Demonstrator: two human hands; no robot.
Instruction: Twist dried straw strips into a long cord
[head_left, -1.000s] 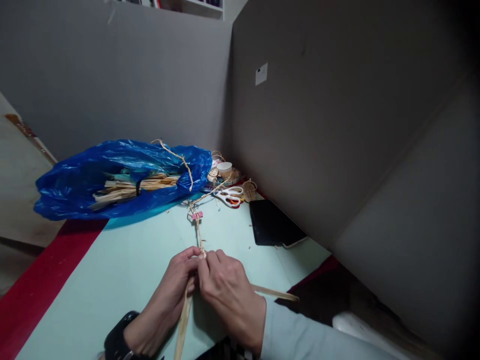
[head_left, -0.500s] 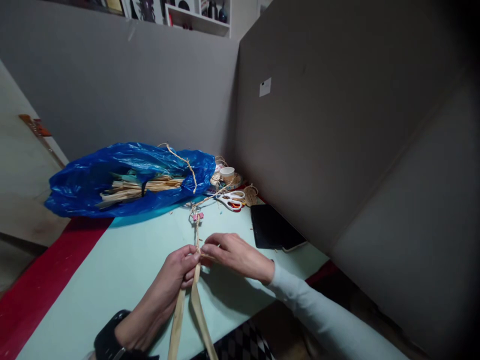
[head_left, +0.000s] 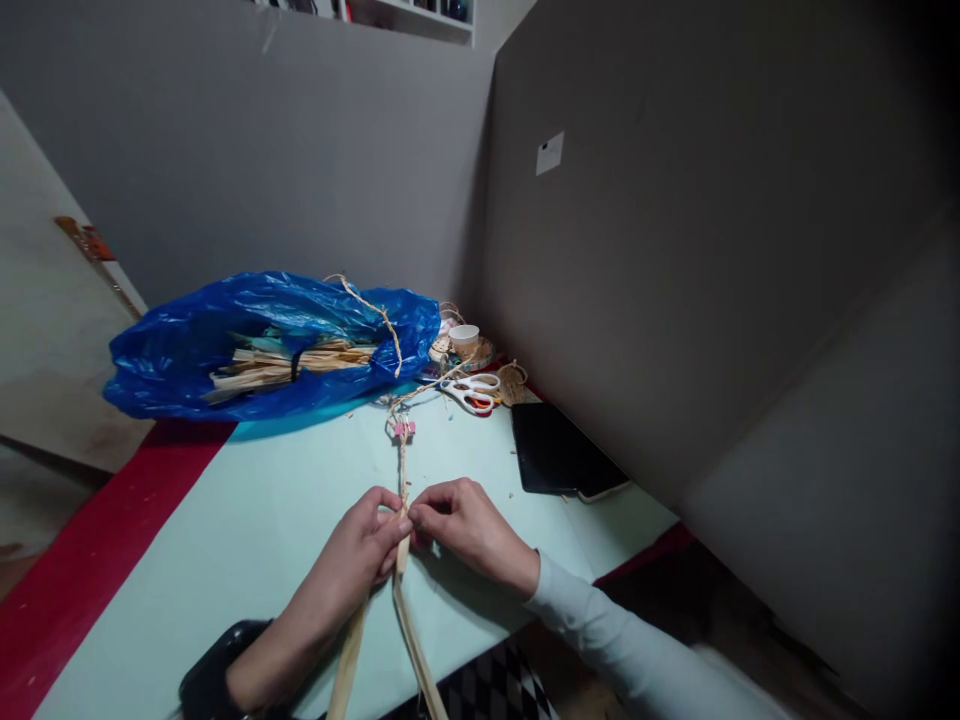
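A thin straw-coloured braid point(head_left: 403, 462) runs down the pale table from a pink binder clip point(head_left: 404, 428). At its lower end my left hand point(head_left: 367, 545) pinches the strands between thumb and fingers. Close beside it, my right hand point(head_left: 465, 530) is closed at the same spot, thumb and forefinger pressed together on the braid's end. Two flat, pale fibre strips point(head_left: 417, 645) hang from there toward the near edge, one passing below my left hand. The exact strand in my right fingers is partly hidden.
A blue plastic bag point(head_left: 165, 370) holds a bundle of dry fibre point(head_left: 322, 362) at the back left. White-handled scissors point(head_left: 472, 390), a paper cup point(head_left: 464, 340) and a twine ball point(head_left: 513, 382) lie at the back. A black tablet point(head_left: 559, 450) lies right, beside a grey partition point(head_left: 637, 280).
My right hand's fingers have drawn in to a tighter pinch by the braid's end. My left hand still grips the strands. The view has tilted slightly down.
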